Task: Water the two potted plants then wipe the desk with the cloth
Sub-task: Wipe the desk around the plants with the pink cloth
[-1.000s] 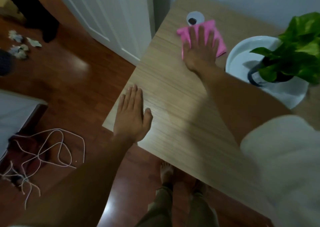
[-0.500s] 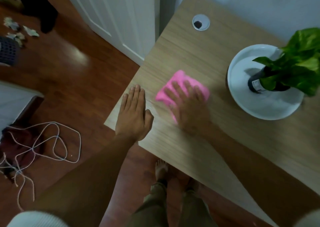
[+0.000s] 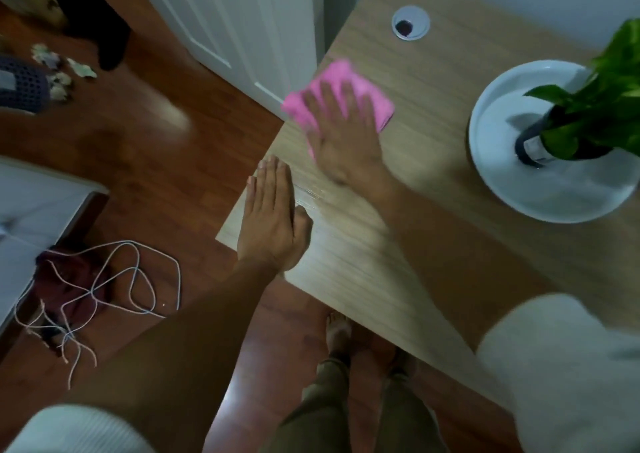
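Observation:
A pink cloth [image 3: 335, 80] lies on the wooden desk [image 3: 433, 106] near its left edge. My right hand [image 3: 344, 134] presses flat on the cloth with spread fingers and covers its near half. My left hand [image 3: 272, 217] rests flat on the desk's near-left corner, fingers together, holding nothing. One potted plant [image 3: 588, 106] with green leaves stands in a dark pot on a white round dish [image 3: 502, 182] at the right. A second plant is out of sight.
A round cable grommet [image 3: 411, 23] sits at the desk's back. White doors [image 3: 225, 19] stand left of the desk. White cords [image 3: 114, 279], a purple basket [image 3: 20, 85] and crumpled paper lie on the wood floor. My feet [image 3: 337, 331] are under the desk's edge.
My right hand swept the pink cloth from the back near the grommet toward me, then pushed it away again along the left edge. My left hand stayed on the corner.

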A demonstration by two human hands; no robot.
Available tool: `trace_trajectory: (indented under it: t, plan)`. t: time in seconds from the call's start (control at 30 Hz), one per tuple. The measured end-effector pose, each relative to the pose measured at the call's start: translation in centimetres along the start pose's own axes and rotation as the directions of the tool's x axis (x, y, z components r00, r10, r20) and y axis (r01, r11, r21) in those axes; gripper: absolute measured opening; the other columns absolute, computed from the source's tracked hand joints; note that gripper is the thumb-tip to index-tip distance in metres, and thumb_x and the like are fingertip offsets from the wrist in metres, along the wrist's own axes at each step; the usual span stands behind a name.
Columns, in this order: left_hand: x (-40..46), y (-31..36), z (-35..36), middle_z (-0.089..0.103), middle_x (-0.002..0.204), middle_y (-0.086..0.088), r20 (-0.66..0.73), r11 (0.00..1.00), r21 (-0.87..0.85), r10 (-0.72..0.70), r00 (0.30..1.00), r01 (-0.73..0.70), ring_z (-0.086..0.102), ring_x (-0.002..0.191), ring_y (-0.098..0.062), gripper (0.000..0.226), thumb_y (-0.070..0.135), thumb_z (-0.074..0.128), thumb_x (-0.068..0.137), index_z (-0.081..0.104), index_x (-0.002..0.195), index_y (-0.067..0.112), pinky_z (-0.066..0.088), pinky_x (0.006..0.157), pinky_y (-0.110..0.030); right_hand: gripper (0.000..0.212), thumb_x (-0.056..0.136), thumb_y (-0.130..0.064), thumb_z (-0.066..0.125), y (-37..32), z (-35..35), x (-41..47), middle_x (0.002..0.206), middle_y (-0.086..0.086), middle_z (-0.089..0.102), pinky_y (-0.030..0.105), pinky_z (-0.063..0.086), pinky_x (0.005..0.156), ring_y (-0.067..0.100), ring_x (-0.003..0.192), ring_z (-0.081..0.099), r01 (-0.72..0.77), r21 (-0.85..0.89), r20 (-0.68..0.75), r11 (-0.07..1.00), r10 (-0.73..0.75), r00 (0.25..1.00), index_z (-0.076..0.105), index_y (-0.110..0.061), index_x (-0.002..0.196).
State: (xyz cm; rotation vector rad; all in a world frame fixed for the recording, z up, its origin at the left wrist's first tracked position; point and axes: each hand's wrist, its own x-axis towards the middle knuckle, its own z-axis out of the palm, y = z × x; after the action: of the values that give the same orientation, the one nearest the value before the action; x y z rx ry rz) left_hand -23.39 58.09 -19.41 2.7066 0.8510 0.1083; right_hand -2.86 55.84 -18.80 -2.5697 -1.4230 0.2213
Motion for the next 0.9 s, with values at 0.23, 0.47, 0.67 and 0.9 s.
trace_trajectory:
  t: [0.23, 0.47, 0.67, 0.9]
  plan:
    - [-0.3, -0.1, 0.4, 0.007, 0.173, -0.024, 0.014, 0.998, 0.054, -0.045, 0.999, 0.044, 0.001, 0.163, -0.034, 0.075, 0.03, 0.028, 0.099, 0.013, 0.163, -0.006, -0.001, 0.133, -0.046, 0.054, 0.113, -0.048, 0.032, 5.1, -0.4, -15.1, 0.172, 0.004, 0.033, 0.062, 0.025, 0.126, 0.034, 0.161, 0.024, 0.052, -0.09, -0.023, 0.995, -0.054, 0.998, 0.04, -0.028, 0.163]
    - [-0.3, -0.2, 0.6, 0.006, 0.174, -0.023, 0.016, 0.998, 0.043, -0.048, 0.999, 0.047, -0.001, 0.163, -0.033, 0.073, 0.03, 0.027, 0.1, 0.013, 0.163, -0.005, 0.001, 0.133, -0.048, 0.063, 0.109, -0.055, 0.001, 5.2, -2.1, -2.3, 0.178, 0.003, -0.007, 0.061, -0.008, 0.13, 0.036, 0.163, -0.011, -0.421, 0.131, -0.011, 0.897, 0.426, 0.905, -0.001, -0.033, 0.169]
    - [-0.3, 0.3, 0.3, 0.004, 0.174, -0.022, 0.054, 0.999, 0.032, -0.037, 0.998, 0.035, -0.002, 0.163, -0.033, 0.073, 0.032, 0.024, 0.101, 0.009, 0.163, -0.004, 0.002, 0.133, -0.05, 0.057, 0.113, -0.05, 0.016, -0.7, -0.7, -11.9, 0.177, 0.003, 0.015, 0.062, 0.015, 0.13, 0.034, 0.164, 0.011, 0.007, 0.018, -0.016, 1.0, -0.007, 1.0, 0.02, -0.031, 0.167]
    - [-0.8, -0.3, -0.1, 0.011, 0.173, -0.024, 0.006, 0.998, 0.023, -0.052, 0.999, 0.052, 0.004, 0.163, -0.035, 0.074, 0.035, 0.025, 0.1, 0.017, 0.162, -0.004, 0.004, 0.132, -0.053, 0.054, 0.114, -0.047, 0.026, 8.7, -1.1, -26.3, 0.169, 0.004, 0.039, 0.046, 0.002, 0.131, 0.033, 0.16, 0.028, -0.231, -0.087, -0.088, 0.969, 0.223, 0.971, 0.043, -0.029, 0.161]
